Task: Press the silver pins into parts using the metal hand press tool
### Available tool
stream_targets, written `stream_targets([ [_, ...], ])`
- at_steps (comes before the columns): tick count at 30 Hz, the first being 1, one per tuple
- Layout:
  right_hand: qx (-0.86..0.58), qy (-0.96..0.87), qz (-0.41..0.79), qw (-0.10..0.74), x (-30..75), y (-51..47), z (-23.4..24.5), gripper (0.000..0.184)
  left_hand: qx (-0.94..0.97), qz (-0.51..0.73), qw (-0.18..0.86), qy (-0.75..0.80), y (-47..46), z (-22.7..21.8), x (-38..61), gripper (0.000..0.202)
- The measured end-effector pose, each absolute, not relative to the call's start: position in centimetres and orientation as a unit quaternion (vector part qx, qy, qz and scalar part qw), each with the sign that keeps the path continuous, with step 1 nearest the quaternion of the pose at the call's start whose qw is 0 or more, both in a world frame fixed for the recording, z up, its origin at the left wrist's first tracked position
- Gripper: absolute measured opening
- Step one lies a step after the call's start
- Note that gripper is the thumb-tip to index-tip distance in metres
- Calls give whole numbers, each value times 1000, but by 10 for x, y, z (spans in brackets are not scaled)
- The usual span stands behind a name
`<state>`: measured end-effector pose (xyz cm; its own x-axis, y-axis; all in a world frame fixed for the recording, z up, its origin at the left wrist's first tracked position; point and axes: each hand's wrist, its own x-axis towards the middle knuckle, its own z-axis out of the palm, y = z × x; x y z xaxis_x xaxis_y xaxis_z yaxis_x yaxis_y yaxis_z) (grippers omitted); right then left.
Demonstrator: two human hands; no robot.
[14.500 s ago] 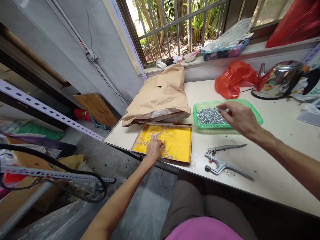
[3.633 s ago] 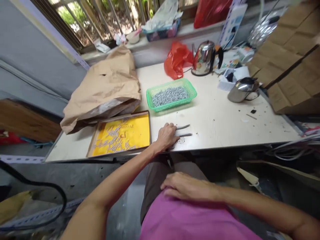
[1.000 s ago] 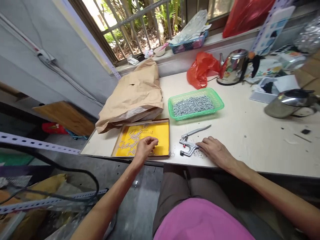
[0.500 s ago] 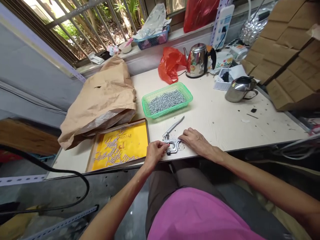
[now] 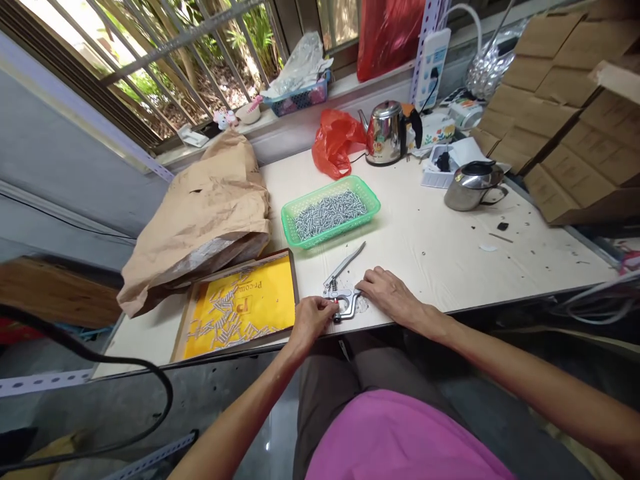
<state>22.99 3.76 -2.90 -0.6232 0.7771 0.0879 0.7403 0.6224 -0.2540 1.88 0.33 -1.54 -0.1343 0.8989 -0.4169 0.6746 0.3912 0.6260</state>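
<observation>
Silver hand pliers with a spring and a C-shaped jaw (image 5: 343, 265), much like snap-fastener pliers, lie on the table near its front edge, handles spread apart. My left hand (image 5: 311, 323) is pinched at the jaw end; a speck of red shows by the fingertips, and whatever they hold is too small to make out. On the other side, my right hand (image 5: 389, 292) lies low on the table with its thumb and fingers closed on the pliers' frame. Beyond the tool stands a green plastic basket (image 5: 331, 238) filled with small metal pieces, perhaps springs or pins.
At left, a shallow tray (image 5: 294, 280) with a yellow lining holds scattered small metal pieces (image 5: 225, 317). A brown paper bag (image 5: 210, 207) slumps behind it. Further back are a red plastic bag (image 5: 333, 147), a kettle (image 5: 385, 137) and a steel pot (image 5: 470, 190); cardboard (image 5: 545, 113) leans at right.
The view has tilted slightly, so the table sits lower in the picture. Both hands stay at the pliers, with hardly any movement of their own.
</observation>
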Motion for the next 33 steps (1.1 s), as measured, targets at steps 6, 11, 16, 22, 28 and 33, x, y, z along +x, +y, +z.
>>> stream_targets([
  [6,-427,-897,73,93,228,38,-35,19,457,146,481,734,1,-8,23,37],
  [11,-428,-897,82,75,226,37,-32,19,410,146,533,726,-2,-3,27,39],
  [16,-410,-901,137,49,233,40,-12,18,381,144,560,721,-4,-3,28,36],
  [22,-343,-928,146,24,239,71,-3,89,392,133,560,718,-7,0,28,36],
  [28,-304,-943,128,-40,229,103,-16,99,379,117,566,723,-8,-2,28,32],
  [33,-308,-943,124,-34,229,105,-15,100,367,122,574,721,-9,-1,29,30],
])
